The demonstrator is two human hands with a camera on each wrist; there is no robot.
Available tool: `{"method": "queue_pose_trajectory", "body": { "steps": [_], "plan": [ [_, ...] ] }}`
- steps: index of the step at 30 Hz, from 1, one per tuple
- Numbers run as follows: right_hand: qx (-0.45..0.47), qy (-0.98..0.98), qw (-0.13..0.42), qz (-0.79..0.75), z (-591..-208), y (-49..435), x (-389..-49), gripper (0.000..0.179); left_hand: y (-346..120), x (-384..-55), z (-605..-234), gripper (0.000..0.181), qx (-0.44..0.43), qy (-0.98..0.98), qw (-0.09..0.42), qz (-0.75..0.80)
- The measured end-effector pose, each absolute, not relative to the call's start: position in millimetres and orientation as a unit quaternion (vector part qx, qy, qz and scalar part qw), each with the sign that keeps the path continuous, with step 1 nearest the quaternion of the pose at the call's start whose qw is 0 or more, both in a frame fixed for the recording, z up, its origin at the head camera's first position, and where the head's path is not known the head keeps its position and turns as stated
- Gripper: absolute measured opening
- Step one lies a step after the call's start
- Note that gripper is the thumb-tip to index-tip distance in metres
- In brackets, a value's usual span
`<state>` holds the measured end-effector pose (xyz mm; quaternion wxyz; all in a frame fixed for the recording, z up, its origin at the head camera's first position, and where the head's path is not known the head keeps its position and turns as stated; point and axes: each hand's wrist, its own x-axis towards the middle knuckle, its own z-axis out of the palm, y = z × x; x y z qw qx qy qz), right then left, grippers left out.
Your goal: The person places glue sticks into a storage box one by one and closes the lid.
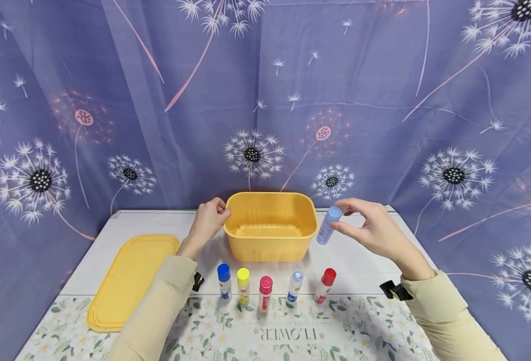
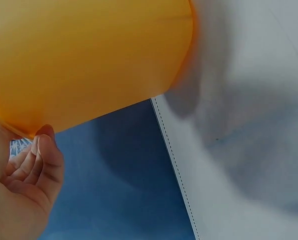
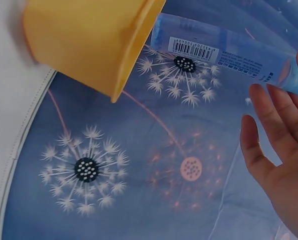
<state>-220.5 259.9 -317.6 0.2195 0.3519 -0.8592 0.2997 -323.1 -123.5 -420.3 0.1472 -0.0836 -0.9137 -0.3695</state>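
Bin (image 1: pixel 267 249), yellow and open-topped, stands toward the back of the tabletop (image 1: pixel 360 281), near a purple curtain (image 1: pixel 202 150) printed with dandelions. Left hand (image 1: pixel 209 220) pinches the rim at the bin's left side, thumb and fingers closed on the edge; left wrist view shows the same hold at a corner. Right hand (image 1: pixel 366 225) grips a blue tube (image 1: pixel 326 231) between thumb and fingers, near its upper end. Tube is outside the bin, just beside its right wall, tilted, top leaning right. Whether tube and bin touch, cannot tell. Barcode label (image 3: pixel 192 48) on the tube faces the right wrist camera.

Five small bottles in a loose row in front of the bin, all upright. Left to right: blue-capped bottle (image 1: pixel 224 283), yellow-capped bottle (image 1: pixel 243 287), pink-capped bottle (image 1: pixel 265 295), pale-capped bottle (image 1: pixel 294 288), red-capped bottle (image 1: pixel 325 287). Pink one sits slightly nearer the person than its neighbours. Each apart from the next.

Yellow lid (image 1: pixel 130 276) lies flat at left, well apart from the bin, left sleeve (image 1: pixel 153 306) crossing over its right edge. Right sleeve (image 1: pixel 446 311) equally pale, black clip (image 1: pixel 396 290) at the cuff. Tabletop white at back, flower-and-leaf print along the front, with upside-down lettering (image 1: pixel 288 334).
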Motion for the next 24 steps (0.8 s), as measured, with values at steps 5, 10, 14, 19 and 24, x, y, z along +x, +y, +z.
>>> {"method": "queue_pose_trajectory", "body": {
  "steps": [5, 10, 14, 19, 24],
  "plan": [
    [0.379, -0.851, 0.206, 0.298, -308, 248, -232, 0.036, -122, -322, -419, 0.016, -0.083, -0.914, 0.148, -0.367],
    [0.392, -0.851, 0.185, 0.297, -302, 235, -244, 0.033, -122, -323, -419, 0.016, -0.09, -0.915, 0.151, -0.362],
    [0.396, -0.853, 0.181, 0.287, -299, 225, -255, 0.033, -123, -323, -420, 0.017, -0.091, -0.916, 0.147, -0.362],
    [0.389, -0.857, 0.163, 0.296, -298, 217, -272, 0.032, -122, -325, -422, 0.016, -0.099, -0.915, 0.157, -0.359],
    [0.384, -0.856, 0.124, 0.323, -303, 211, -291, 0.029, -122, -324, -422, 0.017, -0.094, -0.915, 0.155, -0.359]
  ]
}}
